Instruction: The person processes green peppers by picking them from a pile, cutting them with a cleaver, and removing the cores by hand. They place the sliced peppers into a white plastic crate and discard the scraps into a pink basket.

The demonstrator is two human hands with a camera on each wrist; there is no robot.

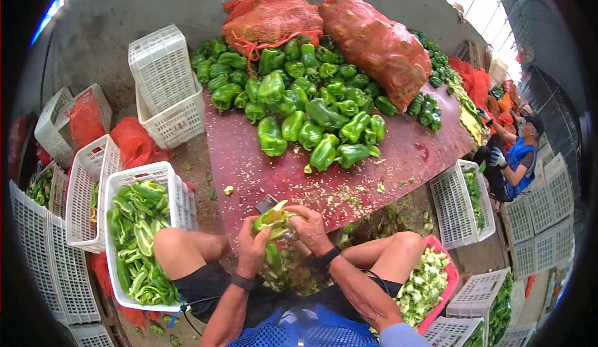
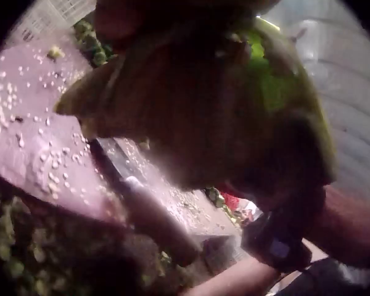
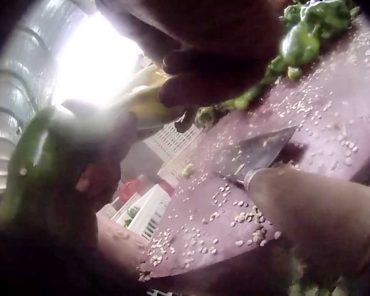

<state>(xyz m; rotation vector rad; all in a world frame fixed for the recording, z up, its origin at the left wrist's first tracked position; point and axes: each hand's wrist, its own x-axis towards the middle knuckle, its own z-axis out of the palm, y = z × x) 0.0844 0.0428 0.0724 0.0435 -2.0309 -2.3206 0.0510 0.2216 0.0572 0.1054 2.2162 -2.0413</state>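
Over the table's near edge, my left hand (image 1: 252, 247) grips an opened green pepper (image 1: 269, 217), its pale inside showing. My right hand (image 1: 313, 230) pinches the other side of this pepper. A green pepper piece (image 1: 273, 256) hangs below the left fingers. In the right wrist view, the pepper's green skin (image 3: 34, 166) is by the left hand, and a pale yellowish part (image 3: 142, 102) is at the right fingers. A knife lies at the table edge beneath the hands, its blade (image 3: 265, 148) over the tabletop and its pale handle (image 3: 314, 197) jutting out.
Whole green peppers (image 1: 311, 110) are heaped on the red table (image 1: 243, 160), before two red mesh sacks (image 1: 377, 45). A white crate (image 1: 174, 185) of cut peppers stands left; a pink tub (image 1: 451, 272) of pale trimmings stands right. Another person (image 1: 520, 160) sits farther right.
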